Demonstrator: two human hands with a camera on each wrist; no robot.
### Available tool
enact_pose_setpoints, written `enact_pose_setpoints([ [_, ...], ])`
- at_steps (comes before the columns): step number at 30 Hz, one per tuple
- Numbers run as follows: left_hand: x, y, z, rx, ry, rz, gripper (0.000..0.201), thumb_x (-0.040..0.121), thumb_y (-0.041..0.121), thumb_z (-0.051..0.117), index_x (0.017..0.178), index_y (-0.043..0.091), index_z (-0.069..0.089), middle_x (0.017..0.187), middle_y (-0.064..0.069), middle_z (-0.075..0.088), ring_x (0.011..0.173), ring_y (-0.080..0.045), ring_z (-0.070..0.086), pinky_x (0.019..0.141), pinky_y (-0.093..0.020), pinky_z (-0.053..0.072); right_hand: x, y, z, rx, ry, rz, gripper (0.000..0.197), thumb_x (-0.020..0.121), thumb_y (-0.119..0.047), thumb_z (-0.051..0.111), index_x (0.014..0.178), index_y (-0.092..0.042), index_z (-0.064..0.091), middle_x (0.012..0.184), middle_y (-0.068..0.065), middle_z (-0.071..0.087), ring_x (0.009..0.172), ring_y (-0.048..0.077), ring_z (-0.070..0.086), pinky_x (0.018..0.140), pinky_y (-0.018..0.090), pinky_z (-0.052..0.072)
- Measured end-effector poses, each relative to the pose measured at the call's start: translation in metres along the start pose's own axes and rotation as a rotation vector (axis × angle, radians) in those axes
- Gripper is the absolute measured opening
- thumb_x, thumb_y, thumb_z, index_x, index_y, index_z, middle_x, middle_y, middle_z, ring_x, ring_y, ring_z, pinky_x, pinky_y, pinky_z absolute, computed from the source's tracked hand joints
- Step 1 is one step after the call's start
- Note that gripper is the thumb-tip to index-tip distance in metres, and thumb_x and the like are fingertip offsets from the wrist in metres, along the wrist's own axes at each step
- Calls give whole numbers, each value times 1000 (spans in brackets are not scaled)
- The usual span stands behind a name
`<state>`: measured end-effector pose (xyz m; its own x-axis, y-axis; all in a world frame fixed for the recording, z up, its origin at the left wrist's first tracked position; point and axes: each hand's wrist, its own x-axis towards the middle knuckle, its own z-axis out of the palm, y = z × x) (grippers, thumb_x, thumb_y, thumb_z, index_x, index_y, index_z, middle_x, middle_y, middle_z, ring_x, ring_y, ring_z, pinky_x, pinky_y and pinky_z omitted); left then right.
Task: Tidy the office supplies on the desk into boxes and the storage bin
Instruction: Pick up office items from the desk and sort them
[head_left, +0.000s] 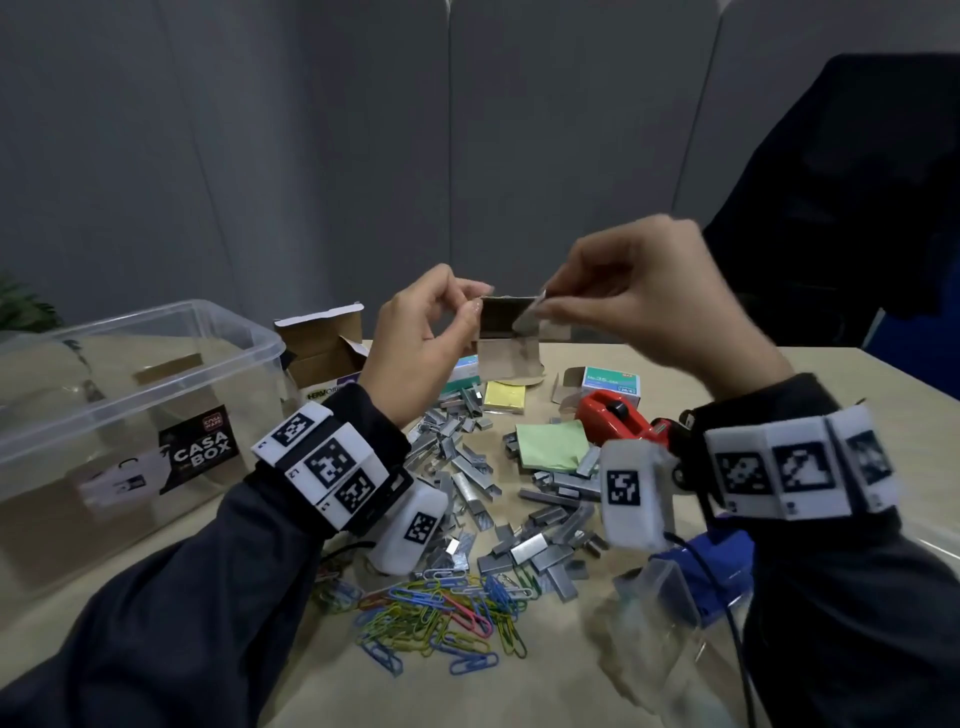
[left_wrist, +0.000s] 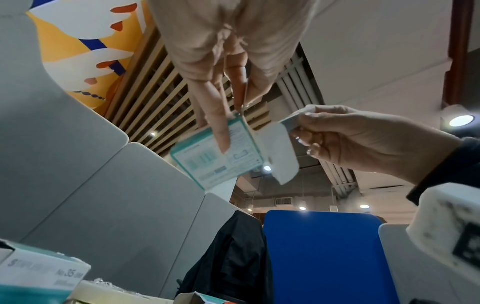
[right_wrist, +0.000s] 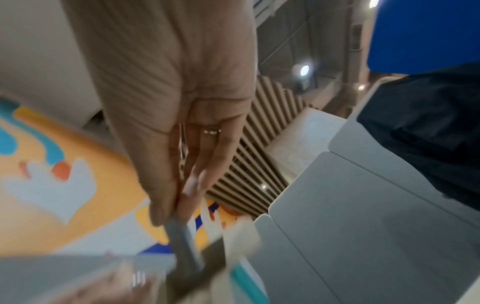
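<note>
Nearest us, coloured paper clips (head_left: 441, 618) lie in a loose heap by the desk's (head_left: 852, 379) near edge, and just beyond them spreads a scatter of grey staple strips (head_left: 519, 499). Above that scatter, lifted off the desk, we see a small staple box (head_left: 506, 314) held between both hands, its long axis running left to right and its open side turned toward us; a loose flap hangs down below it. From the left wrist view its printed teal-and-white face (left_wrist: 218, 156) shows underneath. Our left hand (head_left: 415, 338) pinches the box's left end between thumb and forefinger, the other fingers curled. Our right hand (head_left: 644, 296) pinches a flap at the right end, thumb against fingertips, fingers closed narrow; the right wrist view is too blurred for us to tell more of that grip. Behind the staples sit a green sticky pad (head_left: 550, 444), a yellow pad (head_left: 506, 397), a red tape dispenser (head_left: 618, 413) and another staple box (head_left: 610, 384). Toward the left edge stands a clear storage bin (head_left: 130, 415), with an open cardboard box (head_left: 322, 340) just beside its far corner. By our right wrist lies a blue stapler (head_left: 717, 566)
</note>
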<state>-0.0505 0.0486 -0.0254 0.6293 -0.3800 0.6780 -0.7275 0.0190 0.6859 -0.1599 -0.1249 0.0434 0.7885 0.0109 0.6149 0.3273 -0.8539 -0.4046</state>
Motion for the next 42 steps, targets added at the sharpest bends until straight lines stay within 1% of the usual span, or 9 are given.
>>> enact_pose_setpoints([
  [5,-2,3,0,33,-42,-3,25,92,32,54,77,14,45,99,-3,59,109,-11,53,101,-48,45,-1,5,37,-322,155,-144,7,76,-20,79,75,-17,72,70,-6,63,63,18,61,55,38,53],
  [7,-1,9,0,-66,-71,-34,24,92,32,55,76,17,44,91,-6,54,96,-14,56,94,-50,46,2,6,37,-412,214,-172,7,77,-20,78,76,-16,72,70,-3,62,60,23,59,49,32,47],
  [10,-1,15,2,-271,-80,-149,26,97,11,54,75,14,41,90,-9,53,79,6,55,84,-45,53,7,8,34,-545,221,-177,8,77,-16,77,72,-15,71,71,-1,60,57,26,56,48,27,39],
  [14,1,16,-1,-420,-96,-244,26,98,8,51,73,13,42,87,-10,53,74,-6,57,69,-27,54,6,3,35,-610,138,-188,12,73,-11,80,67,-11,69,76,4,55,62,20,45,47,25,34],
  [19,1,13,0,-467,-121,-274,28,98,9,52,72,14,41,87,-11,54,77,-7,56,71,-26,54,10,-8,38,-842,-1,-165,14,78,-4,72,68,-6,62,92,5,45,77,20,40,44,22,12],
  [23,0,12,1,-489,-132,-281,30,97,7,51,71,13,38,73,1,54,81,-11,55,71,-24,53,13,-7,38,-901,-59,-168,13,85,-8,67,72,-10,65,102,3,42,94,21,41,42,25,15],
  [27,0,9,0,-495,-136,-290,29,97,8,52,71,12,40,80,-8,52,89,-20,52,71,-26,54,16,-8,31,-864,-89,-148,13,90,-31,66,83,-26,76,119,-3,43,110,21,36,45,24,22],
  [33,-3,7,3,-497,-158,-279,29,98,7,51,71,11,39,74,-5,48,76,-10,50,72,-27,56,20,4,39,-791,-205,-130,29,93,-46,59,90,-23,77,136,-3,40,120,22,35,54,28,32],
  [42,-7,4,11,-474,-185,-244,28,97,2,50,72,7,39,66,12,61,78,-3,60,81,-36,59,29,19,56,-770,-167,-12,20,89,-25,56,85,-10,68,104,-6,62,101,15,44,48,24,19],
])
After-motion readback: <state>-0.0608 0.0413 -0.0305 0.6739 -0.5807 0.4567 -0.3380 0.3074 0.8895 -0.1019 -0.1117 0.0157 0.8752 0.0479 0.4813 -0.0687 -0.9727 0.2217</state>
